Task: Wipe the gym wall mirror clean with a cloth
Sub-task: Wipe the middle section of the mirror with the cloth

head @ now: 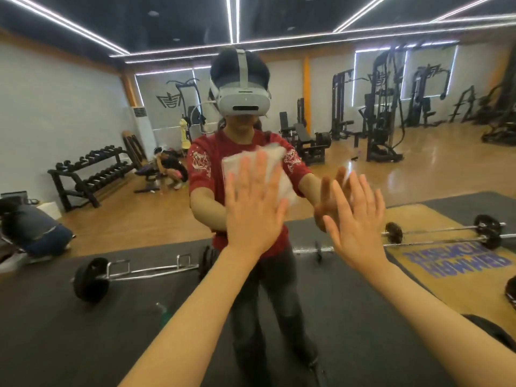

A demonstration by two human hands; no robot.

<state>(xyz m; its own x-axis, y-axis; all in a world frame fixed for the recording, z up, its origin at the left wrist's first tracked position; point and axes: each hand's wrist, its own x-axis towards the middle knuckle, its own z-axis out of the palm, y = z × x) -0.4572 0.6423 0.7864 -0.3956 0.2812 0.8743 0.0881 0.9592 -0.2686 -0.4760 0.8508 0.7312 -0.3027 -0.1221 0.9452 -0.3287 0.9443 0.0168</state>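
The wall mirror (83, 113) fills the whole view, and the gym shows in it as reflection: weight machines (382, 107) far right, a dumbbell rack (89, 174) far left, and black floor mats (55, 317) with a barbell (134, 272) near left and another bar (446, 233) at right. The person's own reflection, in a red shirt (206, 174) and grey headset (244, 99), stands at the centre behind both raised arms. The white cloth (272, 160) lies against the glass at mid-height, centre. The left hand (255, 210) presses it flat, fingers straight and slightly spread; the cloth shows above and right of the fingertips. The right hand (357, 219) is just right of it, holding nothing, fingers straight and apart, meeting its reflection at the glass. Bare glass stretches wide to left, right and above the hands.
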